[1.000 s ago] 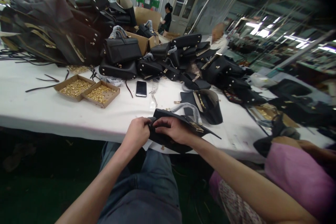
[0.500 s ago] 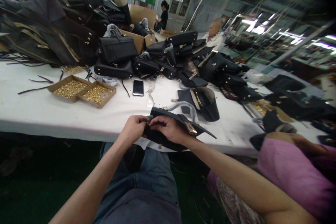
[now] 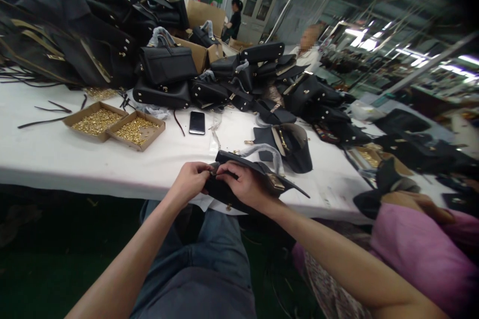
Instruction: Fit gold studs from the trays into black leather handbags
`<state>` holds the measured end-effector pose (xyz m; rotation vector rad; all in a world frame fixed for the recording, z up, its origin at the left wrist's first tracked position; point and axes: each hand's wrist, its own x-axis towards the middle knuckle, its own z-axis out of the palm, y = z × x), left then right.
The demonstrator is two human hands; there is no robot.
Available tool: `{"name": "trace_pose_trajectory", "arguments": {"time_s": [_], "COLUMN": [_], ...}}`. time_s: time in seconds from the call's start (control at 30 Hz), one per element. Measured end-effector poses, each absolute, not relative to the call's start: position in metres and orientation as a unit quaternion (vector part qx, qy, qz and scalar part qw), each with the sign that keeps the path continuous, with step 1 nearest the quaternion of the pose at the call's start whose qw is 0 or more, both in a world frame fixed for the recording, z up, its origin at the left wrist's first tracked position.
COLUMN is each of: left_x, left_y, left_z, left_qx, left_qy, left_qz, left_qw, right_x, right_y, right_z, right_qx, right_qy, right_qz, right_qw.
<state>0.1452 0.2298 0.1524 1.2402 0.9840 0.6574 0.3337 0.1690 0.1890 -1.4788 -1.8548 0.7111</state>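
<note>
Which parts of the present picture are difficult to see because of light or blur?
Head view: the ceiling lights glare white; head view: the bags at far right look smeared; head view: the floor is very dark; head view: the held black bag shows little surface detail.

Blue jeans (image 3: 226, 239), dk bluish-gry top (image 3: 200, 291), L/R forearms (image 3: 147, 234) bare

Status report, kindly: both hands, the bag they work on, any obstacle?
Left hand gripping end of black bag; right hand at same end, grip unclear. Bag at near edge of white table. Second bag just beyond; nothing seen blocking hands.
</note>
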Motion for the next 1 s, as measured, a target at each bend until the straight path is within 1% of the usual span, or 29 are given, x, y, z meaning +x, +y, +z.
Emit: {"name": "trace_pose_trajectory", "arguments": {"time_s": [0.2,0.37,0.5,0.73,1.0], "left_x": [0.141,0.136,0.135,0.134,0.135], "left_y": [0.227,0.225,0.224,0.221,0.223], "left_z": [0.149,0.149,0.149,0.145,0.144], "left_qx": [0.545,0.552,0.545,0.527,0.537], "left_qy": [0.423,0.411,0.403,0.398,0.391], "left_qz": [0.305,0.308,0.304,0.330,0.342], "left_qw": [0.656,0.657,0.670,0.675,0.664], "right_x": [0.334,0.333,0.333,0.332,0.330], "right_y": [0.168,0.166,0.166,0.170,0.173], "right_z": [0.186,0.180,0.175,0.179,0.180], "right_qx": [-0.557,-0.521,-0.526,-0.535,-0.570], "right_qy": [-0.721,-0.754,-0.762,-0.751,-0.727], "right_qz": [0.240,0.194,0.158,0.189,0.196], "right_qw": [0.336,0.350,0.343,0.337,0.331]}}
